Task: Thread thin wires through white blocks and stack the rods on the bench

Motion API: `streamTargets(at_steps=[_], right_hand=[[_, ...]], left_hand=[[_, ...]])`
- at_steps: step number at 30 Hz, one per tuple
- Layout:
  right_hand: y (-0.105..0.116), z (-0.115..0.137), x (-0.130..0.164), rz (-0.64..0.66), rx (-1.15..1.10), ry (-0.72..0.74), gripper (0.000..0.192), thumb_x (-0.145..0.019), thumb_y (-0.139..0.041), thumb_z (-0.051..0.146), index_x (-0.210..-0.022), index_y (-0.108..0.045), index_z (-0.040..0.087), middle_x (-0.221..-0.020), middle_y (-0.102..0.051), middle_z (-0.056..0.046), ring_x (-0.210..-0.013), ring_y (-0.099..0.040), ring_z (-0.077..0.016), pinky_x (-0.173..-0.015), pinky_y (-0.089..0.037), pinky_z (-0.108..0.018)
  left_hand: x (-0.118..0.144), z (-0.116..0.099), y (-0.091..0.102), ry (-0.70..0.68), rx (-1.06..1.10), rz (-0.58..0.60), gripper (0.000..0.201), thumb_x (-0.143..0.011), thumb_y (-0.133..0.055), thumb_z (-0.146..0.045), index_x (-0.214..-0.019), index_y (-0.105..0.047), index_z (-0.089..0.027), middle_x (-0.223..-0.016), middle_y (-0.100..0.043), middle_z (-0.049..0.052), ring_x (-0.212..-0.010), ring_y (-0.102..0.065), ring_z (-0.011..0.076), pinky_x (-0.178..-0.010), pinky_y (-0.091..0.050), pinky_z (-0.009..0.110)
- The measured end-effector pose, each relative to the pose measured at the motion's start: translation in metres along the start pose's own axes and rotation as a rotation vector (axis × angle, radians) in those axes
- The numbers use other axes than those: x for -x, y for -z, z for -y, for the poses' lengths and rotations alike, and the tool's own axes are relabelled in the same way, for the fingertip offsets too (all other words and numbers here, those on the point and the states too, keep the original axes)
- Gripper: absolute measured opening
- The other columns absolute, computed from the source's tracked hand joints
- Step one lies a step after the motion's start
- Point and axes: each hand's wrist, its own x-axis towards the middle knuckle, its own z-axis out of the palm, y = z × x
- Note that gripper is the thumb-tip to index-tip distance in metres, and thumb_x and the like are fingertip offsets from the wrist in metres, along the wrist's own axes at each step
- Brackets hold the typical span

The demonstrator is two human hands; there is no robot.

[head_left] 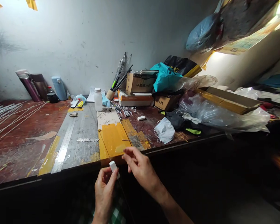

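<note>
Pinching one white block point(114, 168), left hand point(105, 189); right hand point(140, 168) beside.

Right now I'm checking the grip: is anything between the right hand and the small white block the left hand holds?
Nothing visible. The right hand hovers just right of the white block pinched in the left hand, with only open space between them.
</note>
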Motion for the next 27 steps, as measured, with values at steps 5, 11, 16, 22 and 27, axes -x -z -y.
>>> streamTargets(at_steps=[5,11,16,22,27], right_hand=[[-0.018,-0.04,0.055,0.123,-0.024,-0.219,0.023,-0.092,-0.048,0.04,-0.098,-0.057,0.02,-0.077,-0.063,0.001,-0.046,-0.054,-0.0077,-0.045,-0.041,-0.019],[-0.022,-0.063,0.078,0.079,-0.002,-0.286,0.015,-0.087,-0.051,0.032,-0.089,-0.06,0.021,-0.065,-0.054,0.004,-0.053,-0.051,-0.0095,-0.049,-0.041,-0.018],[-0.015,-0.065,0.086,-0.02,0.125,-0.247,0.009,-0.085,-0.054,0.028,-0.086,-0.061,0.021,-0.069,-0.057,0.003,-0.055,-0.048,-0.0101,-0.053,-0.039,-0.02],[-0.011,-0.062,0.094,-0.064,0.104,-0.219,0.018,-0.088,-0.052,0.034,-0.079,-0.062,0.022,-0.065,-0.056,0.003,-0.057,-0.052,-0.0122,-0.054,-0.041,-0.02],[-0.005,-0.069,0.106,-0.122,0.064,-0.235,0.027,-0.089,-0.05,0.043,-0.081,-0.063,0.021,-0.061,-0.057,0.002,-0.057,-0.055,-0.0136,-0.054,-0.042,-0.02]], left_hand=[[-0.004,0.001,0.0,0.01,-0.011,-0.033,0.035,-0.067,-0.079,-0.042,-0.084,-0.064,-0.015,-0.076,-0.069,0.003,-0.073,-0.061,0.0184,-0.068,-0.046,0.025],[-0.007,-0.001,-0.018,-0.006,-0.033,0.001,0.036,-0.07,-0.076,-0.044,-0.083,-0.064,-0.013,-0.076,-0.067,0.004,-0.073,-0.06,0.019,-0.068,-0.045,0.027],[-0.007,0.0,-0.023,0.013,-0.015,0.012,0.037,-0.069,-0.077,-0.045,-0.082,-0.064,-0.013,-0.075,-0.068,0.005,-0.073,-0.061,0.02,-0.068,-0.045,0.028],[-0.005,0.004,-0.033,0.022,0.04,0.048,0.035,-0.066,-0.079,-0.044,-0.077,-0.065,-0.013,-0.071,-0.067,0.004,-0.071,-0.062,0.0191,-0.067,-0.046,0.027],[0.0,0.007,-0.049,0.038,0.042,0.109,0.033,-0.068,-0.078,-0.043,-0.077,-0.065,-0.013,-0.068,-0.067,0.003,-0.066,-0.061,0.017,-0.064,-0.046,0.024]])
